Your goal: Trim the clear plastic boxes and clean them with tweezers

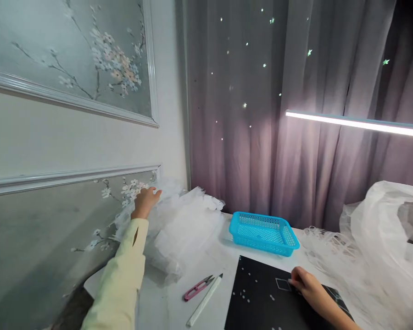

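One camera, worn on the person's head, gives the single view. It looks from above the near side of the white table (179,316), facing forward and somewhat down, toward the corner where the pale wall (89,142) meets the grey-to-mauve fabric curtain with star-shaped cut-outs (241,160). The flat black sheet with white dots (261,309) runs off the bottom edge, near the lens; the blue rectangular perforated plastic basket (261,245) sits farther off. Both arms enter from below, and the left hand (147,201) and right hand (304,282) fall inside the frame.
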Tool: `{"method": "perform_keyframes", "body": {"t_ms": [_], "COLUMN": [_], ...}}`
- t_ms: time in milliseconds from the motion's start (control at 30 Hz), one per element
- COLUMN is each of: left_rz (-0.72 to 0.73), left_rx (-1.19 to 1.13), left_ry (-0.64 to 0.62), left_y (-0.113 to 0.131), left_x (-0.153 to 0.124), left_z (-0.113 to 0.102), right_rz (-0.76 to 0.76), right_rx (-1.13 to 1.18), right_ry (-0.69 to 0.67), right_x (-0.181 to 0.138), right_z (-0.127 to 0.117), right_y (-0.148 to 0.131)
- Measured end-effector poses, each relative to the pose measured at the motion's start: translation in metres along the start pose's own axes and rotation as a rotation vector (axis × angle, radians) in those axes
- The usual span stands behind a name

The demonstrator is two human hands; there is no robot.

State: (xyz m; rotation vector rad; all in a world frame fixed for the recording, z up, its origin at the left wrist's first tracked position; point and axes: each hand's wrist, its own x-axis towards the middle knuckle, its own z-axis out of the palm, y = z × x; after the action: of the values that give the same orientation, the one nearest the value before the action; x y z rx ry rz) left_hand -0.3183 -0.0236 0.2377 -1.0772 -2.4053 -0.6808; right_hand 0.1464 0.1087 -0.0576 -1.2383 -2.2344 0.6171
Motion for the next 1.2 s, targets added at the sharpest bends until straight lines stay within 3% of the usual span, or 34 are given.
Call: {"method": "perform_keyframes", "body": {"t_ms": [200, 333, 467, 633, 800, 1000, 1200], "left_rz": [-0.111, -0.069, 0.011, 0.027, -0.003, 0.003, 0.205], "left_rx": [0.183, 0.227, 0.213, 0.149, 0.045, -0.135, -0.368], "left_ry": [-0.066, -0.136, -0.135, -0.026, 0.13, 0.377, 0.581], "left_y": [-0.033, -0.05, -0.042, -0.015, 0.006, 0.036, 0.081], "left_x": [0.015, 0.025, 0.045, 0.063, 0.078, 0.098, 0.099], "left_z": [0.026, 0.025, 0.012, -0.005, -0.034, -0.096, -0.144], "right_rz": [-0.05, -0.039, -0.028, -0.078, -0.061, -0.069, -0.047], "right_rx": [0.101, 0.103, 0.091, 0.077, 0.048, 0.032, -0.04], "right_ry": [0.036, 0.045, 0.051, 0.007, 0.031, 0.052, 0.003], "right_x": [-0.005, -0.005, -0.005, -0.006, -0.004, -0.001, 0.003], "right_z": [0.002, 0.009, 0.009, 0.008, 0.016, 0.015, 0.017], "right_y": [-0.017, -0.016, -0.012, -0.014, -0.006, 0.001, -0.001]}}
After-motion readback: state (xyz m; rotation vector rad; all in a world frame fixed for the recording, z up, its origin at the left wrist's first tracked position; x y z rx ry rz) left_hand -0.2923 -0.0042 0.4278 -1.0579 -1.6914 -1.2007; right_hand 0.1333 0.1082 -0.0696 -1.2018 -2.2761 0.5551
